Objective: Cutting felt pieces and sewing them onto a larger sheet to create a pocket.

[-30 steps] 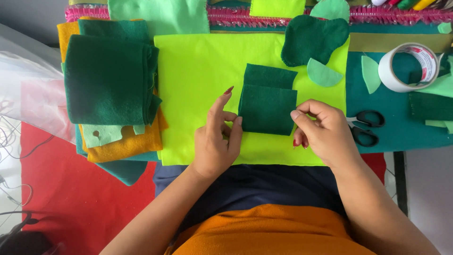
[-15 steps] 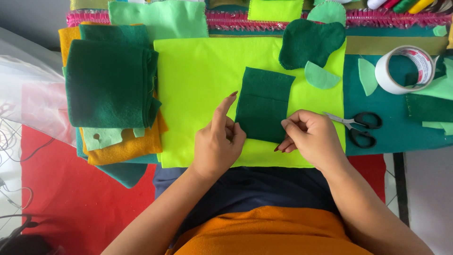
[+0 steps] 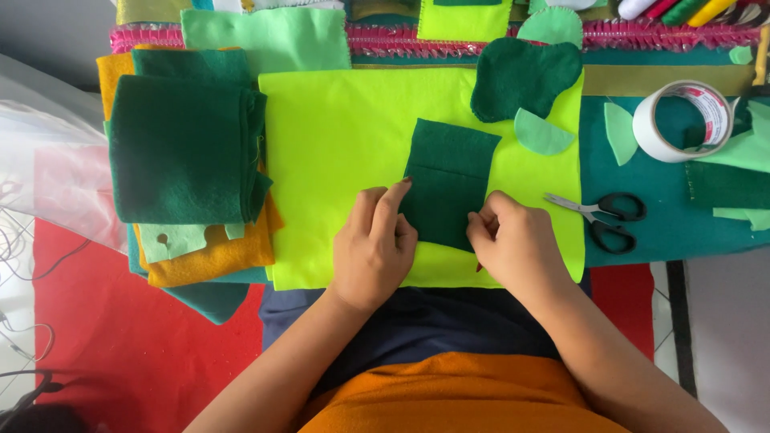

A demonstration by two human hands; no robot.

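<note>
A dark green felt rectangle [image 3: 447,178] lies on a bright lime felt sheet [image 3: 337,144]. My left hand [image 3: 373,244] rests at its left edge, index fingertip pressing the felt. My right hand [image 3: 513,244] pinches the rectangle's lower right corner, fingers closed around something thin that I cannot make out. A dark green cloud-shaped felt piece [image 3: 521,76] and a light green half-round piece [image 3: 541,132] lie just beyond the rectangle.
Folded dark green felt [image 3: 184,148] sits on orange felt [image 3: 216,252] at the left. Black-handled scissors [image 3: 601,215] and a white tape roll [image 3: 682,120] lie to the right on teal felt [image 3: 666,224]. A red mat [image 3: 120,337] covers the floor.
The dark green rectangle shifted slightly toward me and left. My right hand dropped from its right edge to its lower right corner; my left hand moved closer to its left edge.
</note>
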